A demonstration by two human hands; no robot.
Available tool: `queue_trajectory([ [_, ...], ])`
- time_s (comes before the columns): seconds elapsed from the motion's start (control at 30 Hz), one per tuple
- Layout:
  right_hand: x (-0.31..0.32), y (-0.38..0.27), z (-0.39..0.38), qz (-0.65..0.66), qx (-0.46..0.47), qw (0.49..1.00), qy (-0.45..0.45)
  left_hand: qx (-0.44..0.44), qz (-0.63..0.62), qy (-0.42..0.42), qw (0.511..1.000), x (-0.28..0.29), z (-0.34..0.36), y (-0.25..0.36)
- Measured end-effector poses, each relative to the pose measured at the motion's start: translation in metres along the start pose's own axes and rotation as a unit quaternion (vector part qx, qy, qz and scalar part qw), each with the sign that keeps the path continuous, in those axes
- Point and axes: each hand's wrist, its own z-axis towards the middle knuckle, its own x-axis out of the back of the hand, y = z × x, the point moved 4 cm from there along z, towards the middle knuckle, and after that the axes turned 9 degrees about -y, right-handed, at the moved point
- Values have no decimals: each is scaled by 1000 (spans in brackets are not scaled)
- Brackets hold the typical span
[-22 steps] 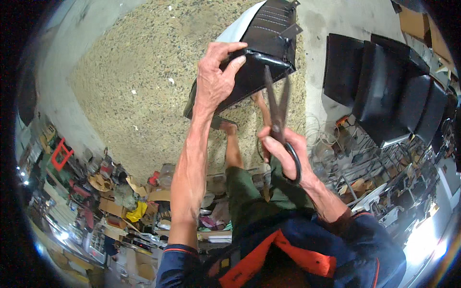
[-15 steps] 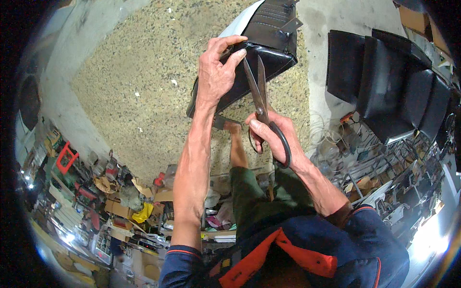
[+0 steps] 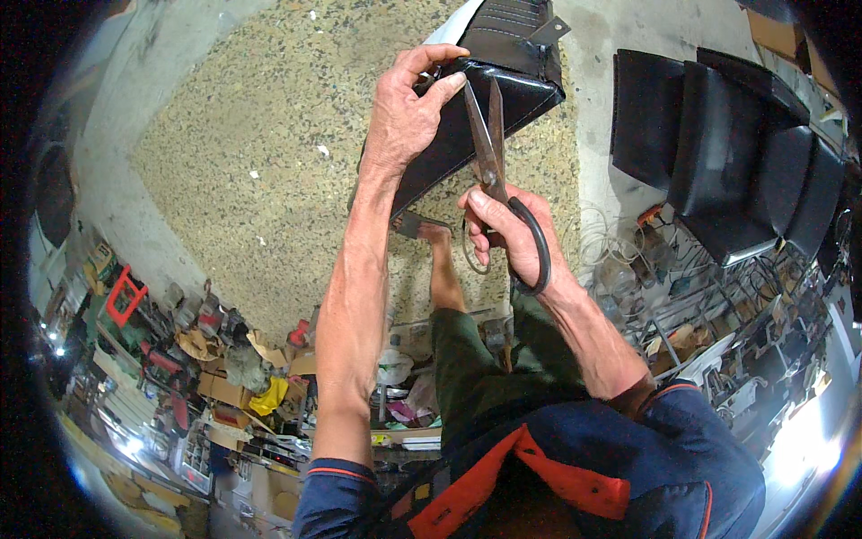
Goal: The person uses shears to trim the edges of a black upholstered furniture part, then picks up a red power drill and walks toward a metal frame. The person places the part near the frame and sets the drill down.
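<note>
In front of me a black leather-like upholstered seat part stands tilted, with stitched ribs, a pale sheet along its upper left and a metal tab at the top right. My left hand pinches the edge of its black covering between thumb and fingers. A pair of dark, worn scissors is in my right hand, fingers through the handles. The blades are spread and point up at the covering, just right of my left thumb. Whether they touch the covering I cannot tell.
Several black padded seat parts stand on the right. A speckled floor lies ahead, with my foot below the seat part. Clutter fills the lower left, including a red frame and a yellow bag. Wire coils lie at right.
Both hands and the scissors have shifted a little upward, away from me. The seat part has moved slightly up and right too. The blades remain spread.
</note>
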Motion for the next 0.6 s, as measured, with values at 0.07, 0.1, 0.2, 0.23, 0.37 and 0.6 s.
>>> queue_trajectory([
  [0.07, -2, -7, -5, 62, -28, 998, -1, 28, -28, -7, 999, 1, -1, -2],
  [0.1, -2, -11, -8, 102, -47, 994, -5, 38, -42, -12, 998, 2, -1, -2],
  [0.2, -7, -18, -7, 104, -80, 991, 13, 31, -55, -14, 998, 4, -1, -3],
  [0.23, -9, -21, -5, 46, -77, 996, 25, 21, -60, -11, 998, 4, 0, -3],
  [0.37, -13, -37, 1, -34, -73, 996, 46, 30, -62, -3, 998, 4, 3, -7],
  [0.6, 0, -57, 5, -413, 35, 895, 167, 57, -109, 16, 992, 4, 11, -13],
])
